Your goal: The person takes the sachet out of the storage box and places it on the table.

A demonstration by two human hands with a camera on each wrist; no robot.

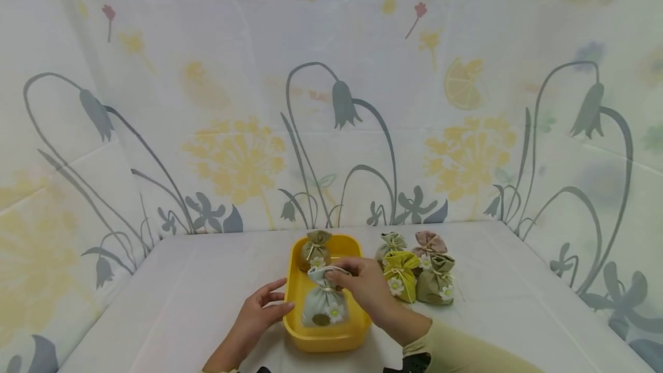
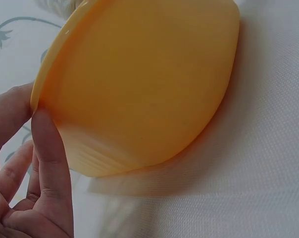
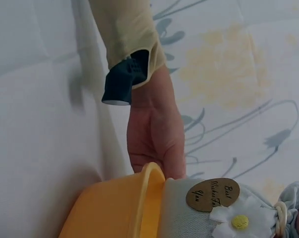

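My right hand pinches the gathered neck of a pale grey-green drawstring pouch over a yellow plastic tub. A white flower and a brown oval tag decorate this pouch, and the right wrist view shows writing on the tag. Whether its base touches the tub floor I cannot tell. My left hand holds the tub's left rim between thumb and finger, as the left wrist view shows at the rim. Inside the tub's far end stands an olive-brown pouch.
Right of the tub several flowered pouches stand close together: a pale green one, a pink one, a yellow-green one and an olive one. A white cloth covers the table; a printed curtain hangs behind.
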